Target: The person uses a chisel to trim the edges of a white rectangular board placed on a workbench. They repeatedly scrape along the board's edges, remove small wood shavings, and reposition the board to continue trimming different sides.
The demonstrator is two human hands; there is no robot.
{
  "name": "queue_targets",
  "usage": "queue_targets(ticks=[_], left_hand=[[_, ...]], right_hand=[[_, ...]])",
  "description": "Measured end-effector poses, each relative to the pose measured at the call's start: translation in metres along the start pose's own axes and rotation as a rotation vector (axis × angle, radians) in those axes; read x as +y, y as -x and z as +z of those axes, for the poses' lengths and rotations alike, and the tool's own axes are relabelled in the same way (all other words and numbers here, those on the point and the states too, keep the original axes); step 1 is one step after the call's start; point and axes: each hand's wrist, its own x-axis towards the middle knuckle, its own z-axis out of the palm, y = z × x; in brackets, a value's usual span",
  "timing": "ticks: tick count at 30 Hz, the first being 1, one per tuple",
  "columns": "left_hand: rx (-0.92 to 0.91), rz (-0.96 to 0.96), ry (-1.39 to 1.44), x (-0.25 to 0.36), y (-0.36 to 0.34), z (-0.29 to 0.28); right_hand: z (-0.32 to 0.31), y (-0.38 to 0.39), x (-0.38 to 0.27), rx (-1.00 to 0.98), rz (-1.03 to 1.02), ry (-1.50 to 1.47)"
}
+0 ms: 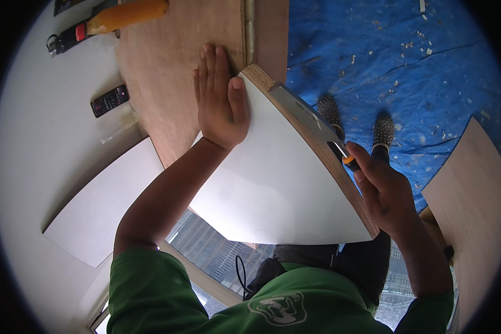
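A white-faced panel [273, 183] with a raw brown wood edge leans across my front, its lower edge near my waist. My left hand [221, 106] lies flat at its far corner, fingers stretched over the brown wooden board [167, 72] beyond. My right hand [381, 192] is closed around the orange-and-black handle of a long tool with a flat grey metal body [306, 114]. The tool lies along the panel's right edge. Its exact kind is unclear, and the hand hides most of the handle.
On the left are a phone [110, 101], a bottle of orange liquid [128, 15] and a black bottle-like item [67, 40]. Another white panel [106, 203] lies lower left. Blue sheeting [339, 33] with scattered chips covers the floor. A pale wood panel [473, 189] stands right.
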Motion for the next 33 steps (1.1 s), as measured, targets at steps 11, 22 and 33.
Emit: queue_targets(ticks=[11,22,33], left_hand=[[0.018,0.040,-0.020,-0.009,-0.008,0.004],[0.026,0.020,0.008,-0.011,-0.007,0.003],[0.023,0.020,0.021,-0.017,-0.008,0.004]], right_hand=[[0.007,-0.007,0.011,-0.008,-0.018,0.015],[0.012,-0.016,0.020,0.019,-0.094,0.053],[0.012,-0.021,0.017,-0.008,-0.091,0.059]])
